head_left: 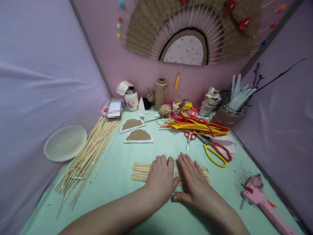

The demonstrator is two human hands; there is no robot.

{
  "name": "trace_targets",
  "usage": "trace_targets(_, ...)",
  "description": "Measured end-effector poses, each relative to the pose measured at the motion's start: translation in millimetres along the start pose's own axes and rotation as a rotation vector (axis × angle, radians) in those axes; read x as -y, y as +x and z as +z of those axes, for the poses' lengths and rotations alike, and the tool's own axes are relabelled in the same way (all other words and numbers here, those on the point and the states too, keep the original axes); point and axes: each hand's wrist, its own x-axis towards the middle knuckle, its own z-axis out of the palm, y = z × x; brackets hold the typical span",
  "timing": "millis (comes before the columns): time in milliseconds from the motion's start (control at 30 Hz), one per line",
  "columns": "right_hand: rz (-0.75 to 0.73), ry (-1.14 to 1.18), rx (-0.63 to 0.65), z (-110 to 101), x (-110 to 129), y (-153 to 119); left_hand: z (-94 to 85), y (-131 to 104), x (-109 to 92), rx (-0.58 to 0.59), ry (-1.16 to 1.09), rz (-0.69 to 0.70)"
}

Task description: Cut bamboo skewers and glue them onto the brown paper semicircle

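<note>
A flat row of thin wooden sticks [140, 172] lies crosswise on the pale green table, its two ends showing on either side of my hands. My left hand [161, 178] rests on top of the row, with its fingers bent over the far edge and its thumb pointing right. Just beside it, my right hand [193, 179] lies flat on the sticks, fingers stretched forward and thumb out toward the left. The middle of the row is partly hidden under both hands.
Loose sticks [90, 153] and a white plate [65, 143] are at left. Beyond my hands lie two cardboard half-circles [139, 134], small scissors [187, 138], large scissors [217, 153] and coloured strips [195, 125]. A pink glue gun [265, 202] lies at right, a jar [228, 115] behind.
</note>
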Motion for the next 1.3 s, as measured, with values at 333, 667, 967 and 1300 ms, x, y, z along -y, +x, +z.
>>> trace_targets(333, -0.02, -0.043, 0.007, 20, 7, 5, 5.2, 2, -14, 0.043, 0.026, -0.043)
trace_targets(667, -0.126, -0.069, -0.11, 30, -6, 3, 11.4, -6, -35, -0.078, -0.023, -0.173)
trace_targets(967, -0.042, -0.074, -0.018, 19, 5, 4, 2.7, -5, -25, -0.037, 0.075, -0.011)
trace_targets(1300, -0.108, -0.051, -0.105, 29, -6, 6, -6.6, -2, -24, 0.035, -0.151, -0.169)
